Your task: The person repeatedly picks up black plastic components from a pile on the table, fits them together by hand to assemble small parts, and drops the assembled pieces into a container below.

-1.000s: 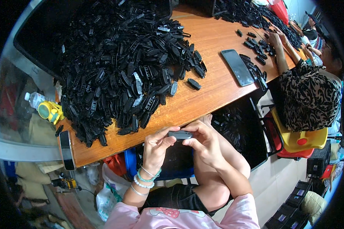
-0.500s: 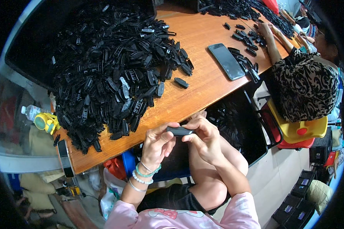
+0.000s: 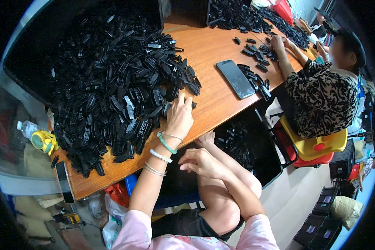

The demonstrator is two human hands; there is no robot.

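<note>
- The left hand [image 3: 180, 114] is resting at the right edge of the pile of black plastic parts [image 3: 108, 89]; its grip is hiding from view.
- The right hand [image 3: 202, 163] is hanging apart above the legs [image 3: 225, 208], fingers bending loosely, palm not showing.
- The pile is covering the tabletop's [image 3: 214, 46] left side.

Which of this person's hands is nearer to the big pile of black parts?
Left. The left hand is at the right edge of the pile; the right hand is farther away, off the table and closer to the body.
</note>
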